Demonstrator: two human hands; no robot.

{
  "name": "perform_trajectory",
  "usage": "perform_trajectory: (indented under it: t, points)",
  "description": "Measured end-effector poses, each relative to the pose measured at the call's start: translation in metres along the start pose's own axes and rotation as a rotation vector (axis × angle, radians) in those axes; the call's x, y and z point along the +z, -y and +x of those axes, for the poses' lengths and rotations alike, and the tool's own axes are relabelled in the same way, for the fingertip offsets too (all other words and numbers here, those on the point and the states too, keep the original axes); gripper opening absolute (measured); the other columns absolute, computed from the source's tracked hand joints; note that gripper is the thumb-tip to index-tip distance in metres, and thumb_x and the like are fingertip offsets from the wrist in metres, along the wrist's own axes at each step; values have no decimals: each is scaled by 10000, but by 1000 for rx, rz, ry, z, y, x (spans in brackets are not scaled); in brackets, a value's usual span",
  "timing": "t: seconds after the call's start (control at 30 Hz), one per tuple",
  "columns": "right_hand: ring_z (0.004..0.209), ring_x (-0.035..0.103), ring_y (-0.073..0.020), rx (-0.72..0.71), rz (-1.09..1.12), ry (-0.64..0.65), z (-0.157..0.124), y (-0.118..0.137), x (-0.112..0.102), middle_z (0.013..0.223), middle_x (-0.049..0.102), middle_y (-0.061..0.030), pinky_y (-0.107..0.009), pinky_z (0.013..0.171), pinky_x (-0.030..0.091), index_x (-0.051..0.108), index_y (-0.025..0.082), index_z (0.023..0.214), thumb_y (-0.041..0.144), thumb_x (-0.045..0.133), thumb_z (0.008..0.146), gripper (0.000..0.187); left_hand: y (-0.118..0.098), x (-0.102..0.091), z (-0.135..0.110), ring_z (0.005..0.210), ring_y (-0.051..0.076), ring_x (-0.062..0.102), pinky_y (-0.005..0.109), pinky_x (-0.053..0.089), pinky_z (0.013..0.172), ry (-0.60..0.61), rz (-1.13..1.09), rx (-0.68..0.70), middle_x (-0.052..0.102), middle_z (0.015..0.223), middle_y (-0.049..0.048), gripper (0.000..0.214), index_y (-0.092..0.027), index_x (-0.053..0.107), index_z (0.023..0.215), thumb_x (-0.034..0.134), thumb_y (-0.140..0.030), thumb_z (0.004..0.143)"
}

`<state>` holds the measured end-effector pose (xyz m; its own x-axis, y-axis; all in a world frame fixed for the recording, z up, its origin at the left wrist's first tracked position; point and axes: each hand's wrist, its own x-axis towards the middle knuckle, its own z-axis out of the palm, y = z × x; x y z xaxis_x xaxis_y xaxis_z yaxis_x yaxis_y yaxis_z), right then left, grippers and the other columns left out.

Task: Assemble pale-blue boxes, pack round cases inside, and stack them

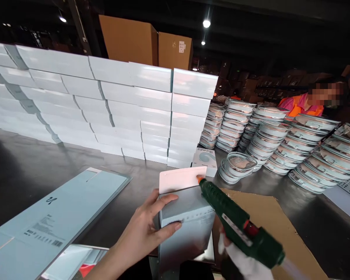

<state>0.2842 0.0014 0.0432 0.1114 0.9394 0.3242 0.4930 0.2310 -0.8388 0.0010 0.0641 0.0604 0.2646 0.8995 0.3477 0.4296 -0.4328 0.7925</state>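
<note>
A pale blue carton point(189, 233) stands before me with its pinkish-white end flap point(177, 181) raised. My left hand point(147, 223) grips the carton's left side, with the thumb on the near face and the fingers over the top. In my right hand point(246, 262), which wears a white glove, is a dark green hot glue gun point(236, 219). The gun's orange tip touches or nearly touches the flap's right edge. The gun body hides much of the right hand's fingers.
Flat blue cartons point(64, 217) lie to the left. Stacked white boxes point(128, 101) form a wall behind. A small printed box point(205, 160) and stacks of round clear containers point(270, 144) stand right. Cardboard point(268, 221) covers the near right. A person in an orange vest point(299, 105) is beyond.
</note>
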Motion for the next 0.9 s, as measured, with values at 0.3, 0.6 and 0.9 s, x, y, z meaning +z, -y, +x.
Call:
perform_trajectory:
  t: [0.3,0.6,0.9]
  points:
    - [879,801,-253,849,699,-233,-18,-39,-74,922,831,-67,-333,790,633,802,256,910,596,755,798,361,27,-27,19,1235,330,680,441,574,1035,204,-105,154,724,1340,115,501,-302,773,1257,859,-312,763]
    - [964,789,-314,440,24,-172,21,-34,-90,1025,827,-67,-403,911,634,760,332,1129,501,904,657,521,25,-33,21,1245,310,658,428,547,1065,287,-142,160,751,1221,93,496,-297,781,1233,885,-287,748]
    - [1424,551,-278,-485,68,347,43,15,16,1349,682,-93,-493,1135,479,438,395,1535,136,664,881,738,44,0,9,1375,335,600,476,580,1010,8,-481,412,430,1520,141,568,-397,421,1362,775,-437,920]
